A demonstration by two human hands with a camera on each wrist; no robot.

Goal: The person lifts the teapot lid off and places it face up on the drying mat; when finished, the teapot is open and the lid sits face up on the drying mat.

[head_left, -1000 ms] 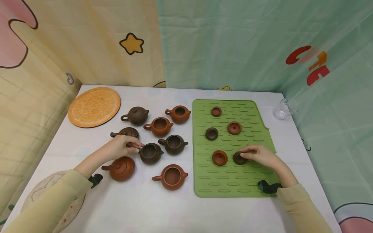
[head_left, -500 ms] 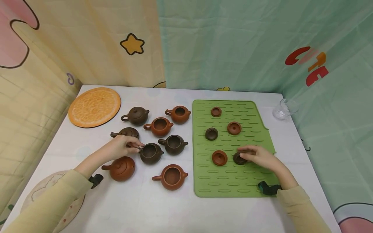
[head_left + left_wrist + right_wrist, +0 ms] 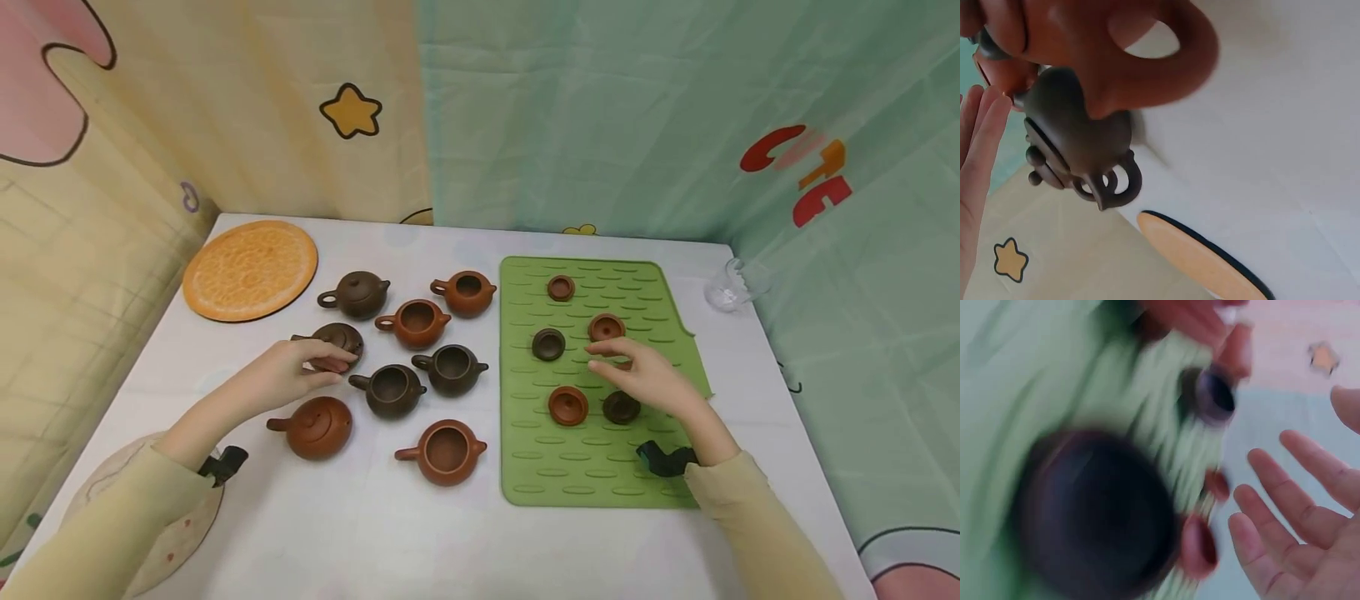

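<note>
My left hand (image 3: 288, 375) hovers with relaxed fingers between a dark lidded teapot (image 3: 339, 337) and a reddish lidded teapot (image 3: 320, 427), holding nothing. Just right of its fingertips stands a dark lidless teapot (image 3: 393, 392), its handle free. In the left wrist view, straight fingers (image 3: 982, 134) show beside a dark lidded teapot (image 3: 1075, 125). Over the green mat (image 3: 525, 467), my right hand (image 3: 648, 379) is raised with spread fingers and nothing in it. Below it lies a dark upturned lid (image 3: 621, 407), large and blurred in the right wrist view. A reddish lid (image 3: 567, 406) lies to its left.
More lids, including a dark one (image 3: 548, 344), lie farther back on the mat. Other lidless teapots, such as a reddish one (image 3: 447, 452), stand mid-table. An orange round mat (image 3: 251, 271) lies back left, a pale round mat (image 3: 187, 533) front left, a clear glass vessel (image 3: 727, 287) back right.
My left hand has let go of the dark lidless teapot's handle and drawn back left. My right hand has released the dark lid and lifted away from it. The view has shifted slightly.
</note>
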